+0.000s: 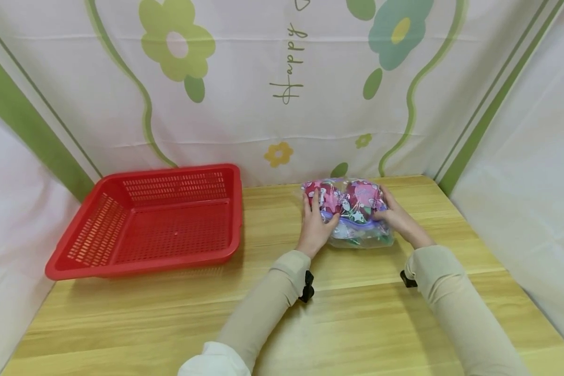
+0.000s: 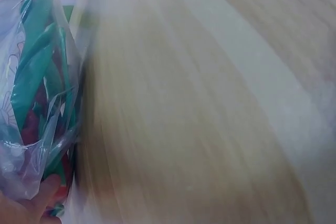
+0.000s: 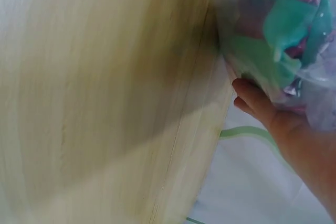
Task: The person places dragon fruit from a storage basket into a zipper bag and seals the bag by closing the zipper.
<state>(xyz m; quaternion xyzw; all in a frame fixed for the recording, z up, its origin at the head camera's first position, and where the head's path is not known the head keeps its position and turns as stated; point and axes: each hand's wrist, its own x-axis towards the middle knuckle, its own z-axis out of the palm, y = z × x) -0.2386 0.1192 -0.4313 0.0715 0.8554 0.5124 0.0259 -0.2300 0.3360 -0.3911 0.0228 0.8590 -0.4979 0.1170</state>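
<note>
A clear plastic zip bag (image 1: 357, 235) with a purple zip strip lies at the back right of the table, filled with shiny pink, dark red and green printed pieces. What those pieces are, I cannot tell. My left hand (image 1: 316, 227) grips the bag's left side, fingers spread over the top and thumb near the zip. On the opposite side my right hand (image 1: 399, 219) holds the bag, its thumb on the front and its other fingers partly hidden behind. The left wrist view shows the bag (image 2: 39, 87) close up with green pieces inside; fingers (image 3: 257, 103) press its side in the right wrist view.
To the left stands a red plastic basket (image 1: 178, 261) with slotted walls and nothing in it. A white curtain (image 1: 244, 78) printed with flowers hangs behind the wooden table (image 1: 282, 324), and white cloth closes off both sides.
</note>
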